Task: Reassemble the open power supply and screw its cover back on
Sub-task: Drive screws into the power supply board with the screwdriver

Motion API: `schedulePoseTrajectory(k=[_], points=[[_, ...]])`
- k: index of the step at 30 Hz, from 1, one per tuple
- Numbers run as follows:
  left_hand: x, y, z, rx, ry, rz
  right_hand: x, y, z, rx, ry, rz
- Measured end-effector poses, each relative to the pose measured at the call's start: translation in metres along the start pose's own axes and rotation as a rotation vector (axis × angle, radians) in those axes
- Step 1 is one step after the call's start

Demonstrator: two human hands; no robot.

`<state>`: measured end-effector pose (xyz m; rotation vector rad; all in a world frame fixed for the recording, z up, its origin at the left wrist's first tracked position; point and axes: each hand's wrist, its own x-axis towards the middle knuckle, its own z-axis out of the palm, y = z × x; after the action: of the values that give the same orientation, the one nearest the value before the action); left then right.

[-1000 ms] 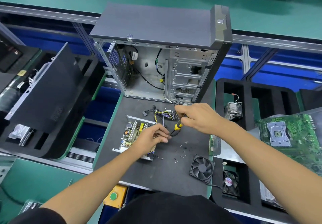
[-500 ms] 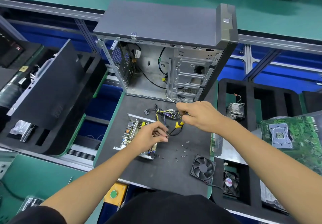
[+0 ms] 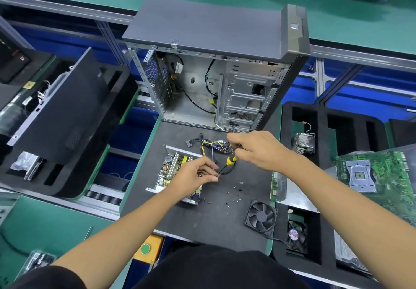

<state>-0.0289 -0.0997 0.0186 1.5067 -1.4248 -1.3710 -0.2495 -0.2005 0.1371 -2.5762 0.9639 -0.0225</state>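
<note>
A: Dark mat (image 3: 202, 221): where is the power supply (image 3: 174, 171)?
B: Under the left hand (image 3: 195, 177), whose fingers pinch the tip of the screwdriver (image 3: 230, 161); shaft runs toward 1 o'clock into the gripping right hand (image 3: 256, 150)

The scene is being lit brightly and evenly from overhead. Soft shadows are being cast beneath the forearms onto the dark grey foam work mat (image 3: 202, 221). Mild glare is being reflected off the bare silver metal interior of the open computer case (image 3: 193, 90). Straight rails are being bent toward the edges by wide-angle distortion. The corners are being rendered softer, while the centre is being kept sharp.
</note>
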Motion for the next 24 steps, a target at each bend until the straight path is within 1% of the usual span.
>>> schedulePoseTrajectory(k=[10,17,24], points=[[-0.003,-0.001,0.001,-0.031,0.013,0.013,0.002,-0.003,0.001,-0.046,0.005,-0.042],[-0.001,-0.004,-0.005,-0.106,-0.021,-0.012,0.005,-0.002,0.0,-0.056,0.005,-0.038],[0.0,-0.009,-0.013,-0.033,0.017,0.016,0.013,-0.005,0.003,-0.069,-0.002,-0.045]])
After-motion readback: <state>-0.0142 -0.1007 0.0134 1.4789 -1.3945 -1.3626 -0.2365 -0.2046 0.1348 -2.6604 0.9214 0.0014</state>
